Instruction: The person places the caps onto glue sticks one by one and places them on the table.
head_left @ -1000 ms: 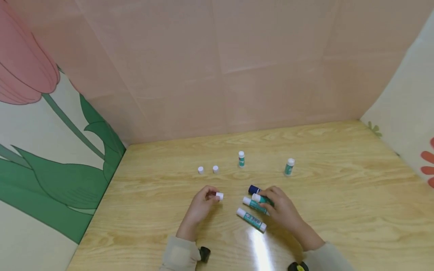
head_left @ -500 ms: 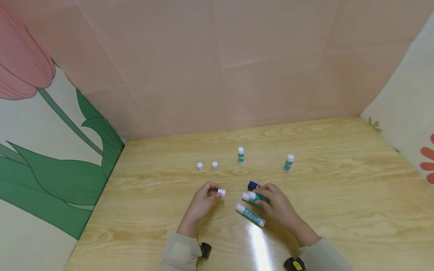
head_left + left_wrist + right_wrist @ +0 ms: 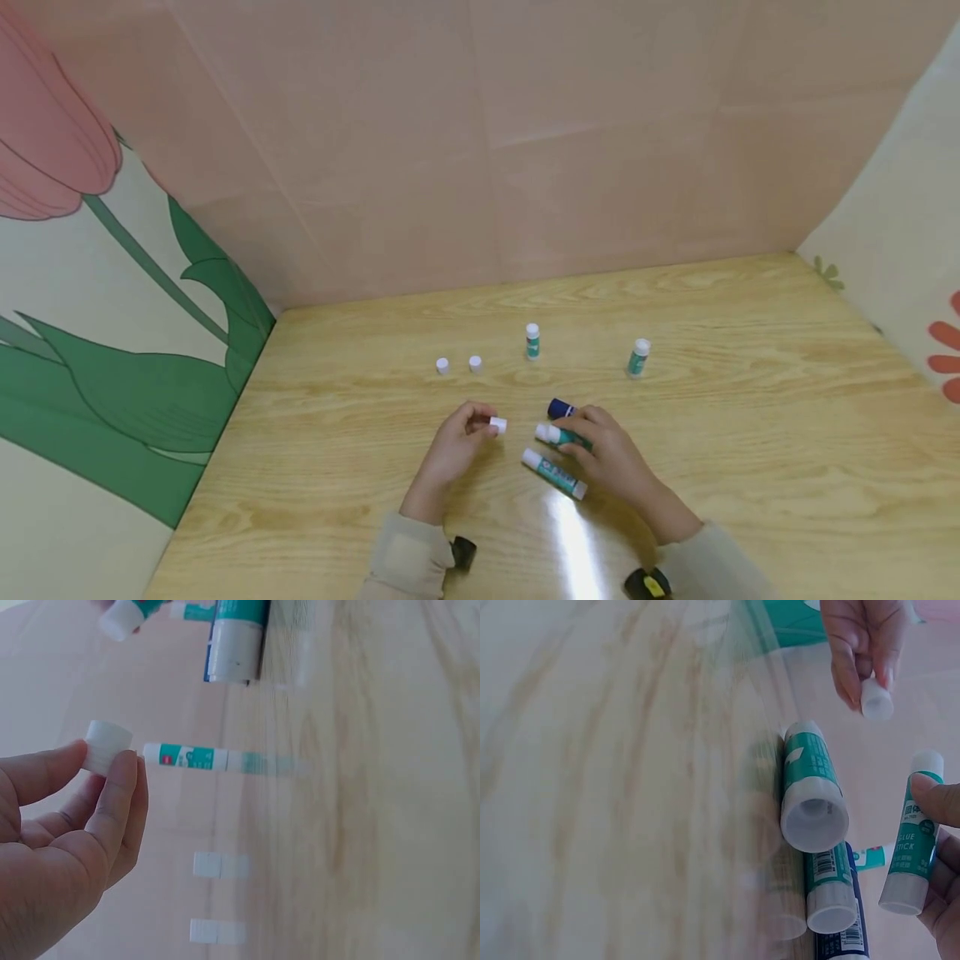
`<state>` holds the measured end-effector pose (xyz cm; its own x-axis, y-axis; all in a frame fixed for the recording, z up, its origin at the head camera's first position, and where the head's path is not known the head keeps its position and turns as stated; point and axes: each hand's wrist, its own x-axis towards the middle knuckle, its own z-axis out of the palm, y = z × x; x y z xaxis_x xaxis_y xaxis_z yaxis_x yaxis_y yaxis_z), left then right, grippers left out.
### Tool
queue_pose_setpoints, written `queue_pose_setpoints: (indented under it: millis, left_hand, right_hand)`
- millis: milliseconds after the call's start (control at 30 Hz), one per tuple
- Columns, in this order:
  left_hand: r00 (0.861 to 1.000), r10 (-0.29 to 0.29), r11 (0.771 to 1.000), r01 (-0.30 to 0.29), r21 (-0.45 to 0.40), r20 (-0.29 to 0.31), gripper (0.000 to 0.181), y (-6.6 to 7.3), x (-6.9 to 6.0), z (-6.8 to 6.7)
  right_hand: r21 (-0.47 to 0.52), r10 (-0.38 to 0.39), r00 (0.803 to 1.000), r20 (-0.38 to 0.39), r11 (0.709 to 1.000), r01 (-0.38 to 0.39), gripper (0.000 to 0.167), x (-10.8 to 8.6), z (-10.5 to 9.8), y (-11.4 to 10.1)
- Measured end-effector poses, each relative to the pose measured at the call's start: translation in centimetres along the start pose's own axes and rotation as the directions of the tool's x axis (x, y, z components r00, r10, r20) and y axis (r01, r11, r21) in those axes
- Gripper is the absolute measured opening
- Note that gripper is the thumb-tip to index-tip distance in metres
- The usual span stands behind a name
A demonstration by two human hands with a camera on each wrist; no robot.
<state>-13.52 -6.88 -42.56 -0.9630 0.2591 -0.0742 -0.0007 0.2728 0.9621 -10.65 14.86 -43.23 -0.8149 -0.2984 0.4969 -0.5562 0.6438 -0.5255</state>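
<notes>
- hands?
- left hand (image 3: 454, 446) pinches one white cap (image 3: 109, 748); right hand (image 3: 615, 454) curled round one teal glue stick (image 3: 915, 841), off the table (image 3: 300, 467).
- rest?
- on it: two lying teal sticks (image 3: 555, 475), two standing teal sticks (image 3: 532, 342), one navy tube (image 3: 560, 408), two loose caps (image 3: 442, 366).

Glue sticks (image 3: 555, 475) and white caps (image 3: 476, 364) on wood-grained table (image 3: 300, 467)
</notes>
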Motion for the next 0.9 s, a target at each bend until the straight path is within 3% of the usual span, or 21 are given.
queue_pose_setpoints:
  millis: [367,767,900]
  left_hand:
    - [1.0,-0.001,1.0,0.001,0.003,0.004,0.017,2.7,-1.2,0.3]
    - [1.0,-0.012,1.0,0.013,-0.027,0.01,0.017,2.8,-1.3,0.8]
    - [1.0,-0.023,0.999,0.023,-0.045,0.012,0.018,1.4,-0.7,0.9]
  right_hand:
    - [0.022,0.01,1.0,0.007,1.0,-0.01,0.029,-0.1,0.3,0.1]
    - [0.008,0.018,1.0,0.018,1.0,-0.018,0.03,-0.2,0.4,-0.1]
    - [0.013,0.031,0.999,0.028,0.999,-0.031,0.03,-0.2,0.4,-0.2]
